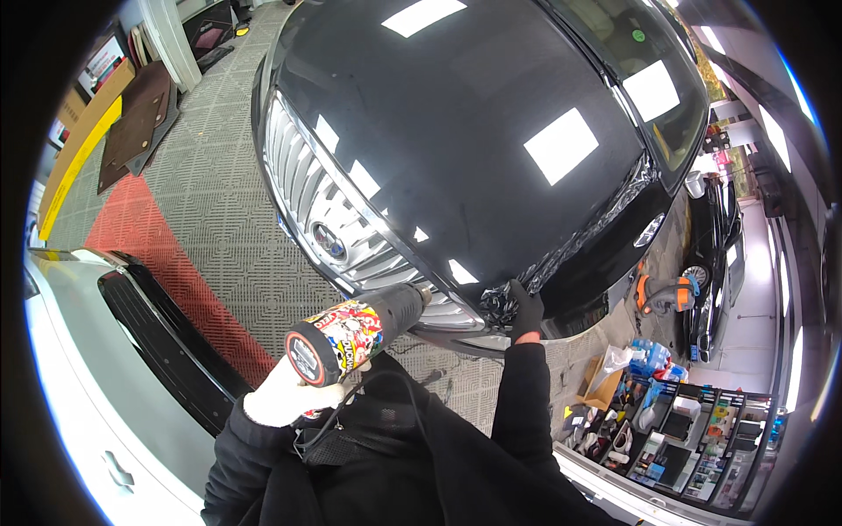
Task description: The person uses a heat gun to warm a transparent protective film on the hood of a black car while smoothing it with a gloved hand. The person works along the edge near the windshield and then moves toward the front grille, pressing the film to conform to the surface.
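Note:
My left hand (279,392), in a white glove, is closed round the handle of a heat gun (386,317) covered in bright stickers. The heat gun's metal nozzle points toward the front corner of a black car, just above the chrome grille (307,188). A dark cord hangs from the tool across my chest. At that corner my right hand (528,314), in a black glove, grips the crumpled edge of a glossy black film (498,304). Wrinkled film runs on along the side edge of the hood (456,114). Black on black partly hides the right fingertips.
Close on the left stands a white car (96,394). An orange vacuum cleaner (664,294) is on the floor at right, near another black car (709,263). A cart (702,447) loaded with supplies stands at lower right. Floor mats (140,123) lean at upper left.

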A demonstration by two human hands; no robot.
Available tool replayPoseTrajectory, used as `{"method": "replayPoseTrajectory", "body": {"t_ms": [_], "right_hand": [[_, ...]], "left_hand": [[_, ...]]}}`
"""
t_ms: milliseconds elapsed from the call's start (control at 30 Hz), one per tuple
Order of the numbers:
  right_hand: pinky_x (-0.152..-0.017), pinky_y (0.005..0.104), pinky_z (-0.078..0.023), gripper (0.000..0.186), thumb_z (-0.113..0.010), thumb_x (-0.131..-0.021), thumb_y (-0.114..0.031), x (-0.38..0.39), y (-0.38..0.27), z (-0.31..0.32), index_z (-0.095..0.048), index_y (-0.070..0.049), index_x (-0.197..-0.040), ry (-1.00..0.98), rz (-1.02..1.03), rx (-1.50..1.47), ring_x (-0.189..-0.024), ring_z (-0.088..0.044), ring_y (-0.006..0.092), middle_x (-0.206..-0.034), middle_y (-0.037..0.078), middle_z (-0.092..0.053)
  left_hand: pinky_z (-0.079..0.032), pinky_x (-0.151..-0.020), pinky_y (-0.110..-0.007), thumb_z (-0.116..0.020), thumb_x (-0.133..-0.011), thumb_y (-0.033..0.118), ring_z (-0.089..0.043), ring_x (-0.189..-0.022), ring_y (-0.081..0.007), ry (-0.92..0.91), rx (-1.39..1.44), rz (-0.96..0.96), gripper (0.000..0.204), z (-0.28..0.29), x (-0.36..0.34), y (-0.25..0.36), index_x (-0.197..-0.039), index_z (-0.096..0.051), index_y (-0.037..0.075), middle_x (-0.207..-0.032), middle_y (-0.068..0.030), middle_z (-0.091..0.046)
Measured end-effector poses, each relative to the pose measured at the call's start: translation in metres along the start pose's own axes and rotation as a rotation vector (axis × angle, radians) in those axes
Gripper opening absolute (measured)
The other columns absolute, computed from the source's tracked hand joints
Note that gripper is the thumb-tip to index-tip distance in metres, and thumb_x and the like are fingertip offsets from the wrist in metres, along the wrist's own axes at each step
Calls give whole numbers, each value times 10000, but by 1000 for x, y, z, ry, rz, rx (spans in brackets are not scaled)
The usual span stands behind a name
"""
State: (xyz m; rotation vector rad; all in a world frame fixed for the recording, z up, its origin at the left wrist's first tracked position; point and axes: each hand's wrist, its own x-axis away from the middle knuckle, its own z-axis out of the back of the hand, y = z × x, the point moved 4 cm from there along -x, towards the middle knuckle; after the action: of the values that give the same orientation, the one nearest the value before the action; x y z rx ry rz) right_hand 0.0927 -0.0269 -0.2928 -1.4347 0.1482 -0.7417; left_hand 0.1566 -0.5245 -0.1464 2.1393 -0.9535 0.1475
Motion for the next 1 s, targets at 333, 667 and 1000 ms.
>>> {"method": "replayPoseTrajectory", "body": {"t_ms": [333, 667, 1000], "right_hand": [[-716, 409, -503, 55, -723, -840, -36, -62, 40, 28, -714, -8, -793, 274, -288, -14, -761, -632, 238, -827, 74, -681], [-786, 453, -566, 84, -639, -864, -43, -45, 26, 2, -708, 5, -870, 190, -354, -310, -831, -684, 294, -933, 111, -695], [-796, 396, -586, 139, -563, -786, -37, -27, 8, -7, -684, -9, -848, -54, -233, -410, -823, -703, 248, -878, 70, -689]], "left_hand": [[-595, -922, -320, -862, -843, 71, -693, -1031, -150, 14, 54, -21, 785, -5, 0, 3, -1525, -481, -8, -1257, -84, -709], [-588, -815, -291, -853, -834, 105, -688, -944, -133, 66, -60, -46, 760, -9, -7, 5, -1499, -507, -22, -1213, -86, -718], [-585, -800, -268, -792, -872, 11, -674, -887, -108, 9, 9, -37, 613, -8, -11, 4, -1436, -562, -53, -1133, -74, -717]]}}
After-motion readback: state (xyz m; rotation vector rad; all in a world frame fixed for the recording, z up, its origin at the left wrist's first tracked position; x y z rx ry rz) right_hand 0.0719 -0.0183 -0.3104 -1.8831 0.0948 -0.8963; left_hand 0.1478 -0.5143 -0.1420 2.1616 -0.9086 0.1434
